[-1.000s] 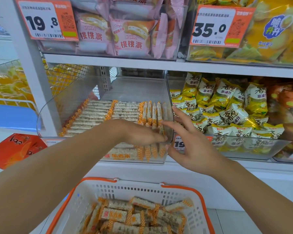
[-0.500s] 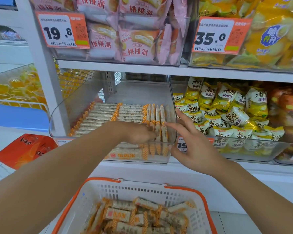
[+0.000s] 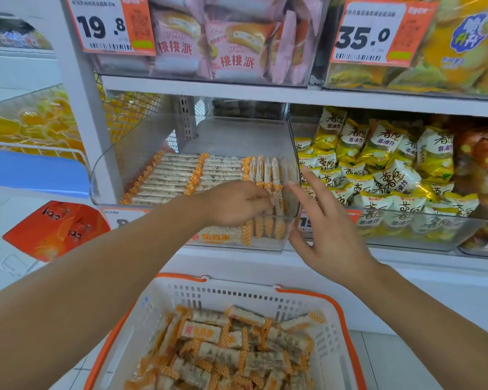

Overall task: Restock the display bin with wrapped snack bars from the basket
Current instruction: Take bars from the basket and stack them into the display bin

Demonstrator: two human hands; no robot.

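Observation:
A clear display bin (image 3: 107,175) on the middle shelf holds wrapped snack bars (image 3: 175,175) in flat rows, with a few standing bars (image 3: 265,170) at its right end. My left hand (image 3: 234,204) reaches into the bin's front right corner, and its curled fingers pinch one of the standing bars. Just outside the bin's right wall hovers my right hand (image 3: 324,229), fingers spread and holding nothing. Below, a white basket (image 3: 341,313) with an orange rim holds a loose pile of the same bars (image 3: 228,350).
A bin of yellow snack packs (image 3: 383,175) stands right of the display bin. The upper shelf carries pink cake packs (image 3: 231,46) and price tags (image 3: 110,26). An orange bag (image 3: 54,232) lies lower left, beside a blue-edged wire bin (image 3: 34,170).
My left hand has drawn back a little toward the bin's front and curled onto the standing bars. The right hand stays open beside the bin. The view has shifted slightly left.

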